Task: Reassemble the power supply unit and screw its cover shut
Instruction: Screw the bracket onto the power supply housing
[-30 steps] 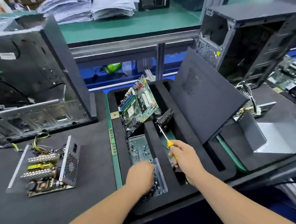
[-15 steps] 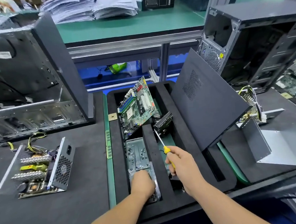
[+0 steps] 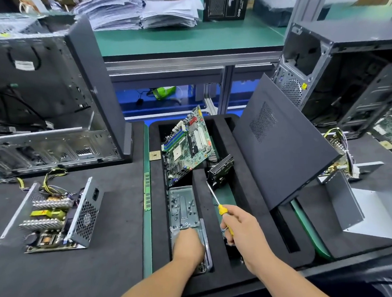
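The opened power supply unit (image 3: 56, 218) lies on the black mat at the left, its heatsinks and circuit board bare and its fan wall standing up. My right hand (image 3: 243, 229) grips a yellow-handled screwdriver (image 3: 217, 204), tip pointing up and away. My left hand (image 3: 188, 244) reaches down into a clear plastic screw tray (image 3: 183, 207) in the foam organiser; its fingers are hidden, so whether it holds anything cannot be made out. A bent grey metal cover (image 3: 361, 208) sits at the right.
A black foam organiser (image 3: 246, 191) holds a tilted motherboard (image 3: 186, 144), a small black card (image 3: 222, 169) and a leaning black case side panel (image 3: 283, 147). Open computer cases stand at left (image 3: 43, 108) and right (image 3: 347, 72). A RAM stick (image 3: 147, 191) lies beside the foam.
My left hand has drawn back to the near end of the screw tray, and my right hand with the screwdriver shifted slightly. The camera view swung a little to the left.
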